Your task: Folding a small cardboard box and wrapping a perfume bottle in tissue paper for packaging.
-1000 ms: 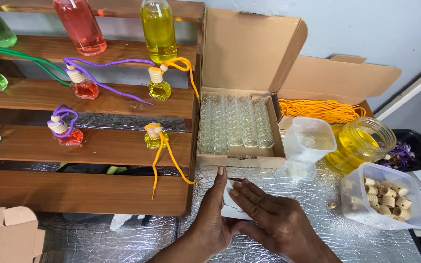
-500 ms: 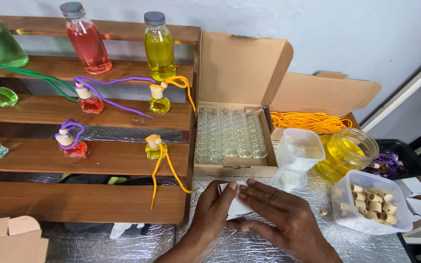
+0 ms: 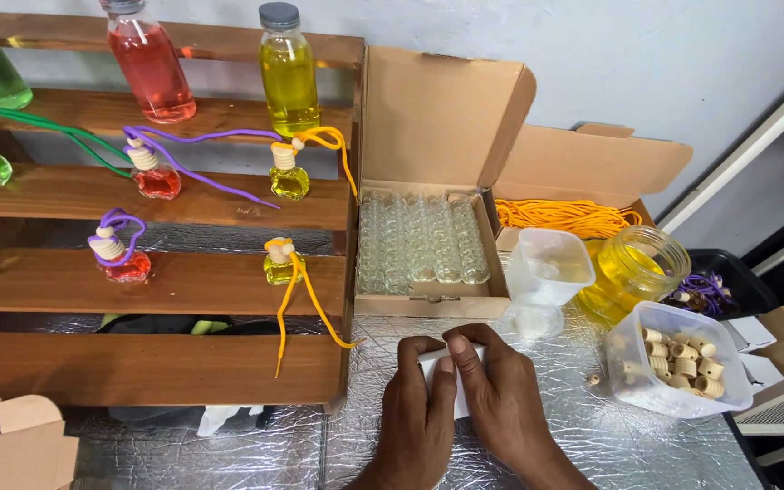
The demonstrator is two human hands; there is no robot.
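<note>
The small white box (image 3: 451,363) sits low on the silver table (image 3: 537,454), just in front of the open cardboard box of glass vials (image 3: 421,240), and both hands are pressed onto it. The left hand (image 3: 416,419) is curled over its left end, fingers bent down onto the top; the right hand (image 3: 501,399) lies across the rest, fingers folded over the upper edge, so little of the white card shows between them.

The table is covered in crinkled, quilted foil that catches the light. Behind it rises a pale, plain wall. The vial box is brown corrugated card with its lid standing upright, and the vials inside are clear and packed in tight rows. To its left stands a stepped wooden rack (image 3: 156,290) of dark stained slats, carrying little glass bottles with ribbed wooden caps and purple, green and orange cords, and taller bottles of red, yellow and green liquid on the top step. To the right of the vial box are a clear plastic cup (image 3: 546,272), a round glass jar of yellow liquid (image 3: 632,272) and a second carton holding orange cord (image 3: 564,216). Nearer, right of the hands, a clear tub of wooden caps (image 3: 678,363) rests on the foil.
</note>
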